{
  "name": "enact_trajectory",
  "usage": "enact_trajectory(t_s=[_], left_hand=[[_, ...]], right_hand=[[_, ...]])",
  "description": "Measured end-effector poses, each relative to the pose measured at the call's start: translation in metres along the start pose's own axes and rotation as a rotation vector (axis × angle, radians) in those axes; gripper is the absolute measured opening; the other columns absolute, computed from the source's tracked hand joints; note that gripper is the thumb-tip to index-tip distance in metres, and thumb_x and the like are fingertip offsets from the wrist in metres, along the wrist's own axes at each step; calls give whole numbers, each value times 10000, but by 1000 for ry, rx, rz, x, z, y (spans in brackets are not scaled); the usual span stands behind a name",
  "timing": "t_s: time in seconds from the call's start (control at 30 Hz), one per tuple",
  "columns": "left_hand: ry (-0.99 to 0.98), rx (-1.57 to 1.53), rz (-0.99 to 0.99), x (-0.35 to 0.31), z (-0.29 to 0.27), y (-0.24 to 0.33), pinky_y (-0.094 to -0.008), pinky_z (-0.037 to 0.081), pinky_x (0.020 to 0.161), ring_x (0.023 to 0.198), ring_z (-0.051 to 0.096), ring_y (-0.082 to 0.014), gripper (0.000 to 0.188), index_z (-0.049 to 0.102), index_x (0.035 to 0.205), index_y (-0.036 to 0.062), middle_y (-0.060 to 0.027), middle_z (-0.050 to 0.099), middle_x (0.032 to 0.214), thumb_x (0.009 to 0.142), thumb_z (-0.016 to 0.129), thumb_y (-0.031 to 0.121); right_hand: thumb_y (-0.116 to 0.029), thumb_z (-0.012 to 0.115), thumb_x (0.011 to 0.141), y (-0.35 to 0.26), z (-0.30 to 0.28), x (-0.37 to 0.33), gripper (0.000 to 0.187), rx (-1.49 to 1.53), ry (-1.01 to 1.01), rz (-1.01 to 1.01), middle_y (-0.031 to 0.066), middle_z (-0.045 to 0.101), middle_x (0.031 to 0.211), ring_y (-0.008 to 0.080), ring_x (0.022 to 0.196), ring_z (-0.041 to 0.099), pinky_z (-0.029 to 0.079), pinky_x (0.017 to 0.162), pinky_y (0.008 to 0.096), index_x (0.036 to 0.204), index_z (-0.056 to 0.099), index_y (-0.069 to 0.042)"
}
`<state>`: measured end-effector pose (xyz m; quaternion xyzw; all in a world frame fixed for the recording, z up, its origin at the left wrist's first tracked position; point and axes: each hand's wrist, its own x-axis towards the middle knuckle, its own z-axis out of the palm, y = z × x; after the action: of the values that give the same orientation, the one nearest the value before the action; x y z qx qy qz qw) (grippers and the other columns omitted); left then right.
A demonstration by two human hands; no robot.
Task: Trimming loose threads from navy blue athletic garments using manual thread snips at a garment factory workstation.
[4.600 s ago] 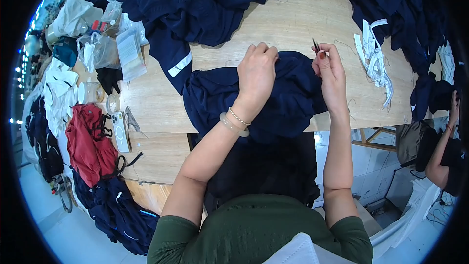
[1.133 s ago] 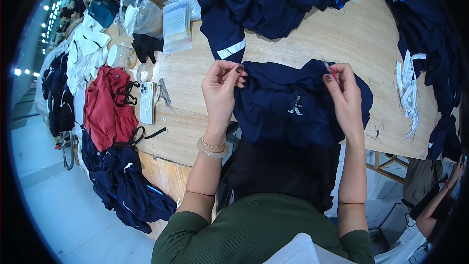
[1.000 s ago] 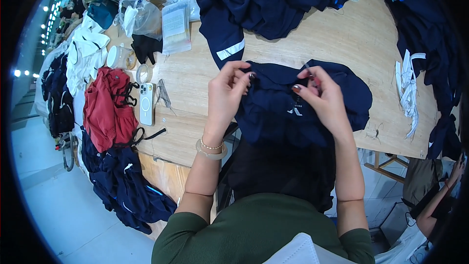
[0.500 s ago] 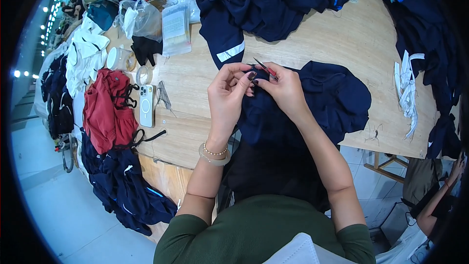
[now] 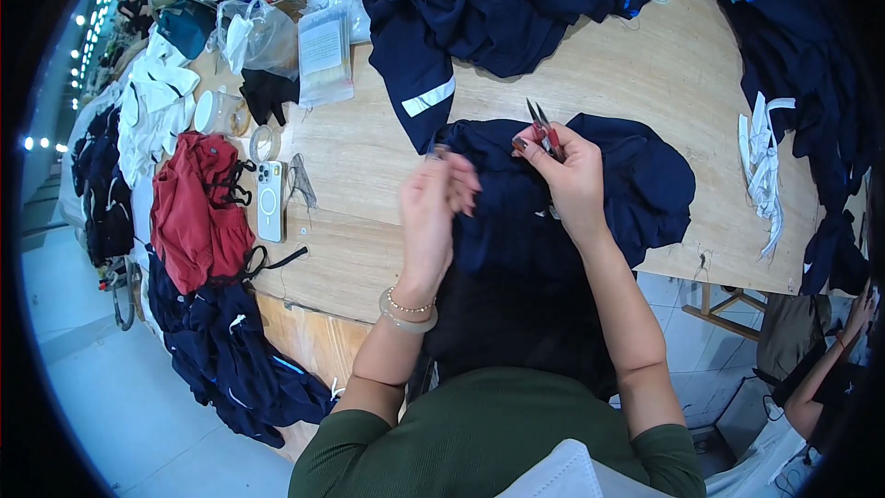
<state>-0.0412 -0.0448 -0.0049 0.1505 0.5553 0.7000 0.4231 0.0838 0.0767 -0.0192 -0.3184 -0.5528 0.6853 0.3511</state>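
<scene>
A navy garment (image 5: pixel 590 194) lies spread on the wooden table (image 5: pixel 590 65) right in front of the person, its near edge hanging over the table's front edge toward their lap. The right hand (image 5: pixel 567 175) rests on the upper middle of this garment and is closed around a small pair of thread snips (image 5: pixel 542 129), whose red handle sits between thumb and fingers while the two dark blades stick up and away from the hand, slightly parted. The left hand (image 5: pixel 431 212) hovers just left of the right one, over the garment's left edge; it is blurred (so I cannot tell whether its fingers pinch the fabric or merely brush it), and a pale bangle with a beaded bracelet (image 5: pixel 406 309) circles its wrist. Just beyond the snips, a heap of more navy garments (image 5: pixel 498 0) fills the far side of the table, one sleeve with a white stripe (image 5: pixel 429 97) reaching down almost to the left hand. Well to the right of the grip lies a bundle of white strips (image 5: pixel 763 161), with further dark clothing past it. To the left of the left hand are a white phone (image 5: pixel 270 201) lying flat, a roll of clear tape (image 5: pixel 265 142), a red garment (image 5: pixel 198 217) draped over the table's edge, and, farther off, clear plastic bags (image 5: pixel 323 51) and white cloth (image 5: pixel 157 106).
</scene>
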Motion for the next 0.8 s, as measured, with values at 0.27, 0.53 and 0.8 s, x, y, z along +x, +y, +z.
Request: enact_trajectory(t_s=[0.27,0.53,0.8], left_hand=[[-39,-150,-375,12,19,-10,-245,560,723,779,667,-120,279,656,1074,-26,-105,707,927,1010,565,230],[-33,-18,-374,15,11,-23,-258,572,782,875,685,-151,163,627,1069,-47,-157,704,1034,972,591,79],[-92,2,-330,11,9,-17,-263,559,845,937,682,-159,123,594,1031,-49,-188,679,1147,977,549,51]], right_hand=[[-19,708,850,-21,-4,-44,105,-278,-135,-45,-14,609,806,46,661,454,386,590,217,948,672,-2],[-86,666,922,-22,-21,-65,206,52,-152,196,29,605,850,64,755,575,475,689,219,1096,580,-15],[-163,671,912,-40,-36,-17,160,-252,-67,370,-33,569,640,0,554,426,277,495,183,936,634,-9]])
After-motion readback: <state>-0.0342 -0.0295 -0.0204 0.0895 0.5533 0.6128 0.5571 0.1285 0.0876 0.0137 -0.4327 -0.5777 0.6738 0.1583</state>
